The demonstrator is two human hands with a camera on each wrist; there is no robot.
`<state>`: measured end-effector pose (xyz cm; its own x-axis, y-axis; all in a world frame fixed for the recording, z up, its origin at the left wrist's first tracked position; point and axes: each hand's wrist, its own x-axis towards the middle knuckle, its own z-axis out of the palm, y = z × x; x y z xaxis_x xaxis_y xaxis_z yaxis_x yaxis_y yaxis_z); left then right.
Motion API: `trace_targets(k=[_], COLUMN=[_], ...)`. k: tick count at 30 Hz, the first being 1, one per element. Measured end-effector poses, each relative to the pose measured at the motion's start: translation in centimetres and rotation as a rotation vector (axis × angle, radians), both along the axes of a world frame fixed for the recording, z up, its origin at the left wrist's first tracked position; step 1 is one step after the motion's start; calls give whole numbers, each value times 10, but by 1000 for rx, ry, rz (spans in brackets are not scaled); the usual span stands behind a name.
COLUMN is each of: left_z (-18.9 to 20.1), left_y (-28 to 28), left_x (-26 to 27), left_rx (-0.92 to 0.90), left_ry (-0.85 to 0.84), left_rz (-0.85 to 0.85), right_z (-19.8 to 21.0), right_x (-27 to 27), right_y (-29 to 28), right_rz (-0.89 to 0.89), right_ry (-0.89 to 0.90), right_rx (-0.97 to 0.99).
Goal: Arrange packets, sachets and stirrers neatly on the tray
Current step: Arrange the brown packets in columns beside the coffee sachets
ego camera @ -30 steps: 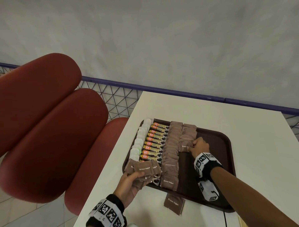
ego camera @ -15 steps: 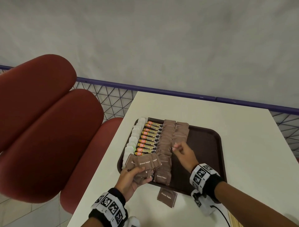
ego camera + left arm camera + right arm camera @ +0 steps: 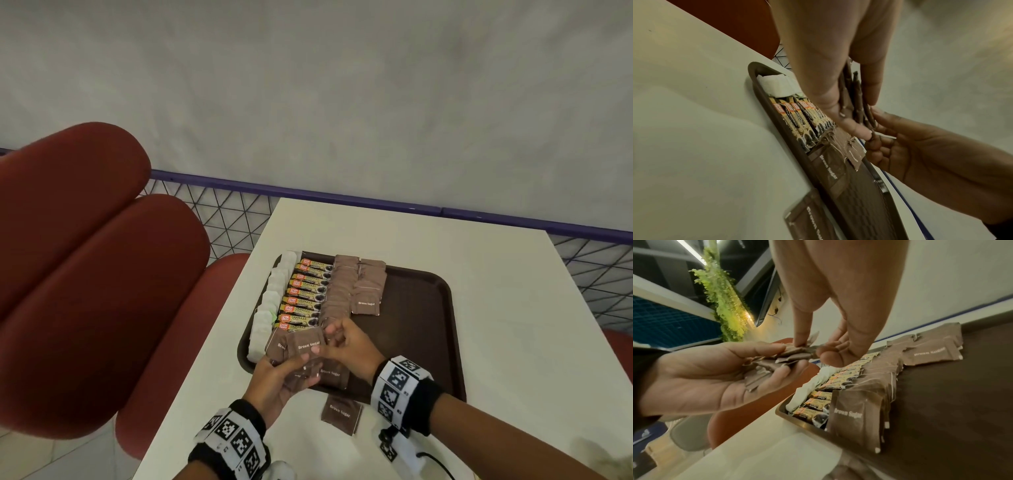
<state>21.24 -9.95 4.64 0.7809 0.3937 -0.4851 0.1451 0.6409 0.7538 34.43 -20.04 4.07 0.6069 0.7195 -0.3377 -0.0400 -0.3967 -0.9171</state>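
Note:
A dark brown tray lies on the white table. It holds a column of white sachets, a row of coffee granule sticks and two columns of brown sugar sachets. Over the tray's near left corner my left hand grips a fanned bunch of brown sugar sachets; that bunch shows edge-on in the left wrist view. My right hand meets it, and in the right wrist view its thumb and forefinger pinch one sachet at the top of the bunch.
One loose brown sugar sachet lies on the table just in front of the tray. The tray's right half is bare. Red padded seats stand left of the table, and a wire-mesh rail runs behind it.
My right hand has come back from the second brown sachet column on the tray to the bunch in my left hand and pinches a sachet there. The left hand stays put.

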Motion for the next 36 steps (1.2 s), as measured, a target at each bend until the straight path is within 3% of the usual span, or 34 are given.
trace_targets(k=[5, 11, 19, 25, 36], left_z=[-3, -5, -9, -13, -18], left_y=[1, 1, 11, 20, 26], left_x=[-2, 1, -1, -7, -11], left_rx=[1, 5, 32, 37, 44], left_ry=[4, -3, 22, 42, 65], left_rz=[2, -8, 35, 46, 63], right_z=[-3, 0, -17, -27, -36], right_x=[2, 13, 72, 92, 100], right_y=[0, -4, -20, -23, 2], right_rz=[8, -7, -307, -283, -159], right_ry=[160, 203, -129, -276, -493], right_rx=[29, 65, -179, -424, -661])
